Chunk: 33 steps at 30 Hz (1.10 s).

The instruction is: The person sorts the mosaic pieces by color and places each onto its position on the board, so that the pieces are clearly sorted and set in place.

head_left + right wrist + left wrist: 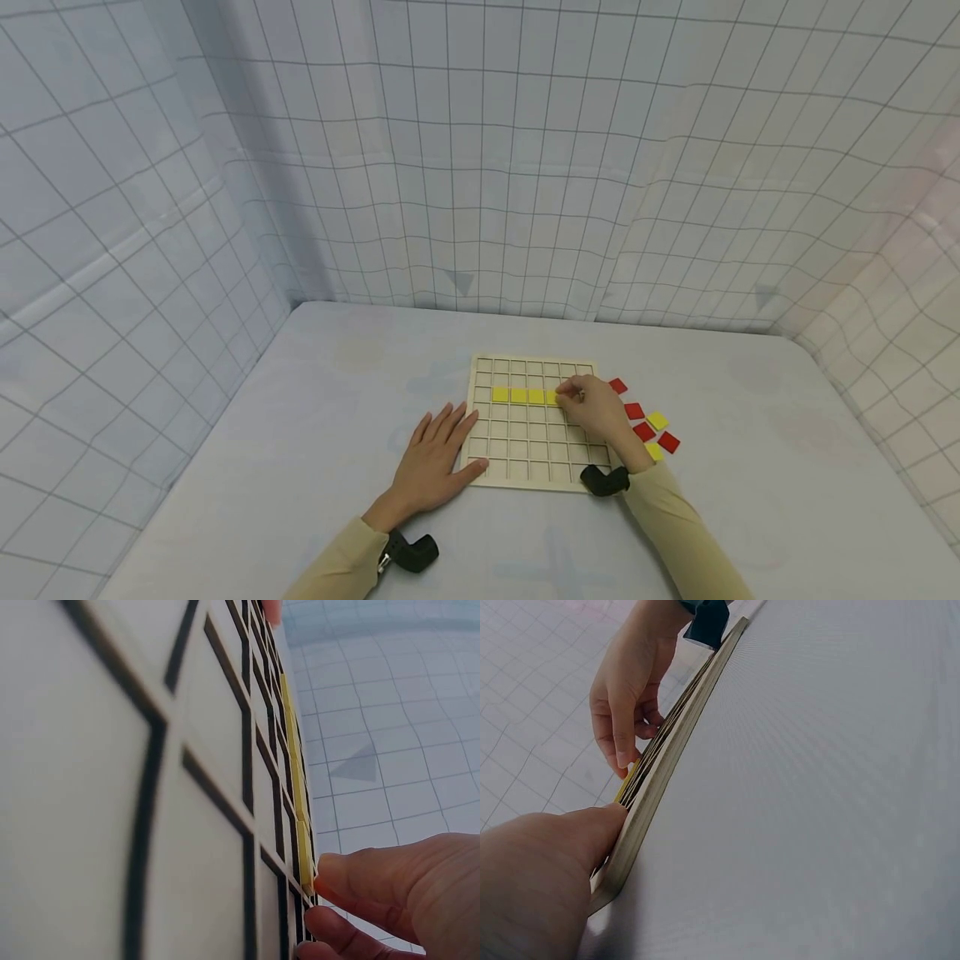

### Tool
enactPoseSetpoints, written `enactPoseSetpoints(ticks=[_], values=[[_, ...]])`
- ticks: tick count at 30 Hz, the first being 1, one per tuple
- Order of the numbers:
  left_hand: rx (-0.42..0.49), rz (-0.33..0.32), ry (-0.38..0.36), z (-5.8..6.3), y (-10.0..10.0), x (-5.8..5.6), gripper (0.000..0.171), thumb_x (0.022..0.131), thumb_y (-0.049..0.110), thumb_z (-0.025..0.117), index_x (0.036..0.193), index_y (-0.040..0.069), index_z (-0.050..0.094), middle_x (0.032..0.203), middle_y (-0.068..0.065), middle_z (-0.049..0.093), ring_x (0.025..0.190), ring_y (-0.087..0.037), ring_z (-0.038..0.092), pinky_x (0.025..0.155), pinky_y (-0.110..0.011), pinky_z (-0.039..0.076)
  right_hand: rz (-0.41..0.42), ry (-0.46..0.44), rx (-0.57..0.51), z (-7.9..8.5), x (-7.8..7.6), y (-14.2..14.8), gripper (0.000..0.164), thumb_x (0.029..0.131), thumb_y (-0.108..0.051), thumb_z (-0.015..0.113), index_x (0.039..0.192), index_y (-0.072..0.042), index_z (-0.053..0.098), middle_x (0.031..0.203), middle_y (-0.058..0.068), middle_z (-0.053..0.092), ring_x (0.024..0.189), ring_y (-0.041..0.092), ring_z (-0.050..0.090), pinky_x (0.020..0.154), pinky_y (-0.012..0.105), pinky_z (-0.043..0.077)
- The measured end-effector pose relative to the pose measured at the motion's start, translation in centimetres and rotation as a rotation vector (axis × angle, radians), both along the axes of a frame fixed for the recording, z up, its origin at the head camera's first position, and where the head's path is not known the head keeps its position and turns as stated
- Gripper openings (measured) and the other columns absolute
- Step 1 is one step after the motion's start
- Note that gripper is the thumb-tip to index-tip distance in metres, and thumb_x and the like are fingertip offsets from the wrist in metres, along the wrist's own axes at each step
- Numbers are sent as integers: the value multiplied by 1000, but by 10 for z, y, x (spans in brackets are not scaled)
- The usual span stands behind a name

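A pale wooden grid board (528, 472) lies flat on the table. Several square yellow tiles (518, 396) sit side by side in one row of its cells. At the right end of that row, my right hand (597, 412) pinches a yellow tile (552, 398) with thumb and fingertips, seen close up in the right wrist view at the end of the yellow strip (305, 859). My left hand (431, 468) lies flat with fingers spread, its fingertips and thumb touching the board's left edge. In the left wrist view its thumb (600, 829) rests over the board's rim (656, 787).
Right of the board lie several loose red tiles (634, 411) and yellow tiles (657, 421), some partly behind the right forearm. A white table (330, 400) carries everything. Gridded white curtains (480, 167) enclose the back and both sides.
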<state>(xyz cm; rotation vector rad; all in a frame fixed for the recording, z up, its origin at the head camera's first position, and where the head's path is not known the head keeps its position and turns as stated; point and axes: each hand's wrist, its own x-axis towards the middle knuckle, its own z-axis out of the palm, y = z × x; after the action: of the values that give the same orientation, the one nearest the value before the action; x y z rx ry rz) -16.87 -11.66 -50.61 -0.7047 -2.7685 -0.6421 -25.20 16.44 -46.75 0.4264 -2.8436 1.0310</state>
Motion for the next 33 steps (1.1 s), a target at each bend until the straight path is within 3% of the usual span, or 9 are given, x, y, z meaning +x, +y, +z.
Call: enactPoseSetpoints(ticks=[6, 24, 33], values=[[2, -4, 21, -1, 0, 0, 71, 92, 50, 53, 147, 8, 37, 150, -13, 33, 139, -33, 23, 109, -53, 13, -13, -8, -9, 1, 2, -1, 8, 85, -16, 72, 91, -10, 71, 83, -2, 63, 68, 14, 52, 58, 29, 43], [-4, 5, -7, 0, -1, 0, 72, 92, 52, 52, 148, 10, 34, 151, -12, 31, 140, -30, 20, 111, -50, 10, -5, 16, 3, -1, 2, -2, 10, 86, -17, 71, 93, -9, 70, 83, -1, 61, 67, 13, 50, 56, 28, 42], [8, -1, 1, 3, 0, 1, 72, 92, 51, 52, 147, 8, 36, 150, -14, 33, 139, -33, 23, 109, -53, 13, 72, 10, -7, -2, 2, 6, 19, 87, -15, 69, 104, -6, 69, 88, 0, 61, 69, 14, 49, 59, 28, 42]])
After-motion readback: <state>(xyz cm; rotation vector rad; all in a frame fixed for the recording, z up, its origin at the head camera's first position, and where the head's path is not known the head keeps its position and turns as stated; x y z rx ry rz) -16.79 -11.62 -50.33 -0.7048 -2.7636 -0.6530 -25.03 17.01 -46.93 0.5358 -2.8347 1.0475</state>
